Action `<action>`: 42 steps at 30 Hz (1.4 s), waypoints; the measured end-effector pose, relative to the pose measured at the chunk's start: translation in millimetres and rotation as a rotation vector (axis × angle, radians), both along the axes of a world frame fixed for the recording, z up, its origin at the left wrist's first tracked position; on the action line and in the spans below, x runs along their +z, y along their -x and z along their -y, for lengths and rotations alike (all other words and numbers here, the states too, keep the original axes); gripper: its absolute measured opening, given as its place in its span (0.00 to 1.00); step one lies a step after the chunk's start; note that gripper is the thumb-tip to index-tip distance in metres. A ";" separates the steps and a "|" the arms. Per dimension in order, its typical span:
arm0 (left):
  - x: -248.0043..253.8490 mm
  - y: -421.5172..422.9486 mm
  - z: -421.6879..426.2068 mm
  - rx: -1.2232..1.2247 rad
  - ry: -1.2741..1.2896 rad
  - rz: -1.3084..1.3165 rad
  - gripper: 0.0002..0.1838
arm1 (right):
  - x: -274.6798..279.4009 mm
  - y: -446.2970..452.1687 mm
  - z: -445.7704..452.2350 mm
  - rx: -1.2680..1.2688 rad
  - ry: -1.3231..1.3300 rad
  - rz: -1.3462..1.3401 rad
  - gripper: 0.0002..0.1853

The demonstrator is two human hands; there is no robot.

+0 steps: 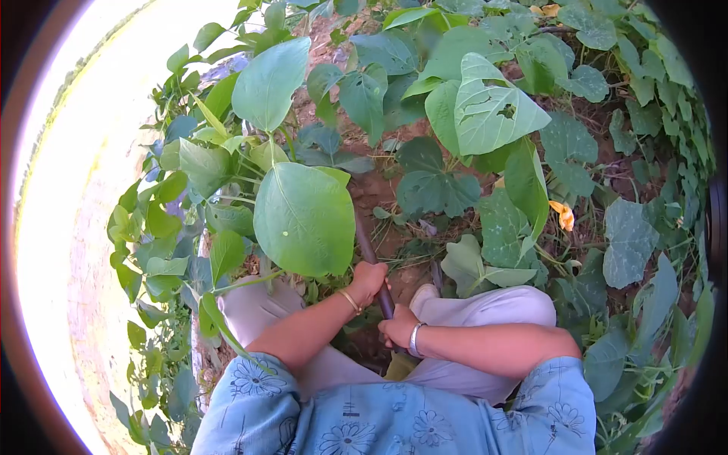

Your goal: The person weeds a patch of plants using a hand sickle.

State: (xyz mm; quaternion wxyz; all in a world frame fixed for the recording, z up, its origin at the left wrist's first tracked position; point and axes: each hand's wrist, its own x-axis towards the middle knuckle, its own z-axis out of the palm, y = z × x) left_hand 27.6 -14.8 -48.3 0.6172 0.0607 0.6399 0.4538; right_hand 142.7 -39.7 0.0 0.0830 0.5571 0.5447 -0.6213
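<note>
A long, dark purplish-brown tool handle (366,244) slants down between my knees. My left hand (369,281), with a gold-coloured bangle at the wrist, is closed round it. Lower down, my right hand (397,331), wearing a silver-coloured bracelet, grips the same handle. The handle's far end passes beside a big green leaf (305,220) and I cannot make out what is fixed to it. Brown soil (375,191) shows between the plants ahead of my hands.
Leafy stems (203,171) crowd my left side. Broad-leaved vines (633,243) spread over the right, with an orange, wilted flower (563,215) among them. A leaf with holes (497,108) hangs ahead. My bent knees (523,307) flank my hands. Bright ground (98,227) lies far left.
</note>
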 end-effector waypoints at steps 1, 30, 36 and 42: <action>0.2 -2.2 8.3 0.015 0.020 -0.012 0.06 | -1.8 -3.1 6.4 -0.002 0.046 -0.007 0.09; 21.2 28.6 -41.0 -0.019 -0.212 -0.162 0.03 | 11.2 23.9 -34.2 -0.136 0.037 -0.233 0.13; -9.4 6.6 3.2 0.080 -0.012 -0.033 0.04 | 10.3 4.7 -4.6 0.056 0.006 -0.002 0.10; 22.7 18.8 11.8 0.186 -0.026 0.143 0.03 | 34.0 15.4 -1.8 -0.028 0.200 -0.219 0.08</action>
